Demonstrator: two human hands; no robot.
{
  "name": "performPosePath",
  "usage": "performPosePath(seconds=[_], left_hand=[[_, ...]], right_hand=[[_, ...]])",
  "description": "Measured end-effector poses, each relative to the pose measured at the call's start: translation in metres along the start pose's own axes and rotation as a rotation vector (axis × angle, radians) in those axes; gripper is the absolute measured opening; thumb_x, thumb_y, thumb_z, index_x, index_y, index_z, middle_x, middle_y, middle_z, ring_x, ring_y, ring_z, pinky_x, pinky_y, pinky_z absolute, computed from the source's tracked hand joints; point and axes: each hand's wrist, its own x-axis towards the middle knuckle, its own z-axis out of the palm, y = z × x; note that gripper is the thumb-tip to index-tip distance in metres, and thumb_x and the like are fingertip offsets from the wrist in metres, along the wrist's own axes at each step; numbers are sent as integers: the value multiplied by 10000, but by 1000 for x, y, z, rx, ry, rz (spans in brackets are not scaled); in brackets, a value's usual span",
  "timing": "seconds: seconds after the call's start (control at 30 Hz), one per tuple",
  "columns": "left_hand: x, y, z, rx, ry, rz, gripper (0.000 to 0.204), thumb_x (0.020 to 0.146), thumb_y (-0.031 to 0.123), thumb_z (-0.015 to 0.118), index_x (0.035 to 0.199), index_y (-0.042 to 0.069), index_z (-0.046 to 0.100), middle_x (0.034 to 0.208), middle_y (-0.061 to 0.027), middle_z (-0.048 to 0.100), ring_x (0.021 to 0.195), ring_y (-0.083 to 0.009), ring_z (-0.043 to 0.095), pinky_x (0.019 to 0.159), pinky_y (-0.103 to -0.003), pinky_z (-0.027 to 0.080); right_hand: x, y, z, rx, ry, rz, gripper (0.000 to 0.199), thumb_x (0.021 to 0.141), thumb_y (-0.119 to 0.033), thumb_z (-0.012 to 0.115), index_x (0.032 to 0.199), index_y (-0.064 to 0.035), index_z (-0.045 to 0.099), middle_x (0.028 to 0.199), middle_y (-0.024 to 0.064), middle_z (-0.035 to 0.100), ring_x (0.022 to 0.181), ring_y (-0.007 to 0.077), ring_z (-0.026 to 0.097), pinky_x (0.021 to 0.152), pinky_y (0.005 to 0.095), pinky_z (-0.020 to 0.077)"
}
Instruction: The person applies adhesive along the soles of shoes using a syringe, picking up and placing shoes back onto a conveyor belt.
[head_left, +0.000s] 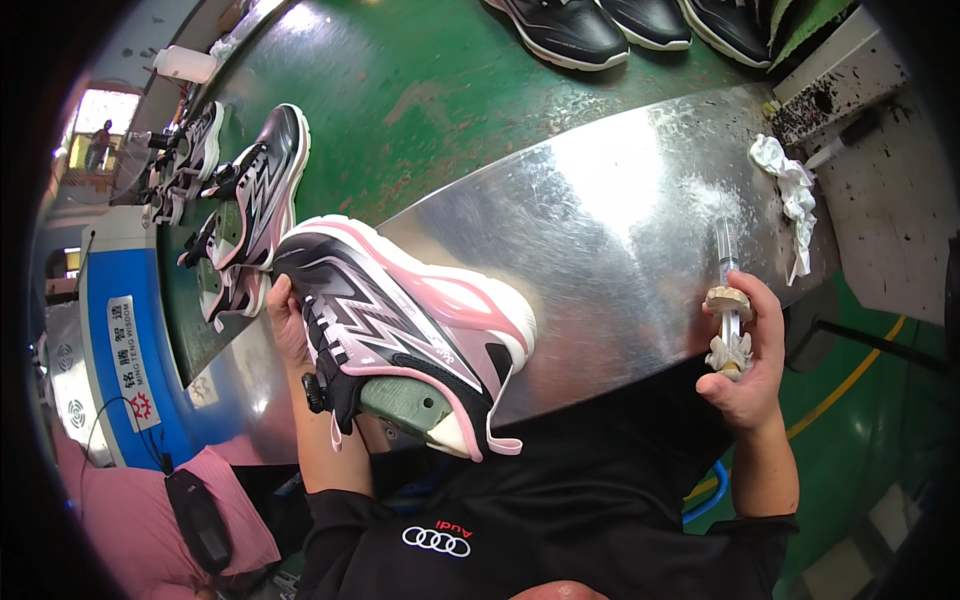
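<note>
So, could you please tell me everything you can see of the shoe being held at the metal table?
The shoe is a black, white and pink trainer with zigzag side panels, a thick white-and-pink sole and black laces. A grey-green last fills its opening. It lies tilted on its side, toe pointing right, heel toward the person, resting on the near edge of the shiny metal table. The left hand grips its lace side; the right hand is apart from it.

Beside you on the green belt [420,90] wait more black-and-pink shoes [255,190] — three dark ones [640,25] farther off — and a crumpled white rag [790,190] lies on the metal plate [600,210].
</note>
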Motion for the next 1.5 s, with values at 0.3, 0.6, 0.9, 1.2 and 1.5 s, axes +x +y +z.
performPosePath(seconds=[0.3, 0.6, 0.9, 1.2, 1.5], left_hand=[[-5, 0, 1, 59, 59, 7, 330, 813, 286, 547, 1052, 68, 616, 1042, -116, 653, 935, -273, 641, 873, -469, 501], [-8, 5, 3, 73, 76, 10, 329, 830, 260, 554, 1069, 39, 602, 1069, -149, 643, 975, -305, 630, 897, -486, 486], [-7, 0, 0, 18, -2, 7, 374, 823, 242, 553, 1118, 13, 575, 1092, -154, 632, 1007, -290, 615, 941, -457, 465], [-8, 2, 8, -23, -99, -20, 400, 813, 239, 536, 1127, -6, 566, 1091, -160, 631, 1000, -288, 619, 923, -450, 482], [-6, 3, -6, -5, -69, -4, 426, 813, 247, 527, 1149, -13, 553, 1103, -164, 624, 1002, -294, 618, 918, -445, 484]], right_hand=[[6, -13, 2, 55, 18, 121, 948, 622, -466, 820, 1292, 41, 382, 1045, 50, 528, 927, 135, 517, 832, 251, 419], [2, -26, 3, -128, -55, 10, 857, 628, -485, 798, 1190, 68, 462, 955, 87, 572, 850, 131, 558, 772, 240, 444], [-21, -39, 40, 943, -345, 54, 914, 643, -664, 697, 1139, 57, 432, 983, 197, 548, 866, 229, 581, 764, 319, 480], [-7, -23, 67, 1189, -478, 157, 935, 625, -657, 709, 1174, 50, 439, 1017, 177, 551, 916, 228, 571, 771, 320, 478], [-7, -20, 73, 1162, -475, 215, 957, 616, -659, 715, 1178, 65, 440, 1029, 166, 543, 910, 220, 565, 766, 315, 474]])
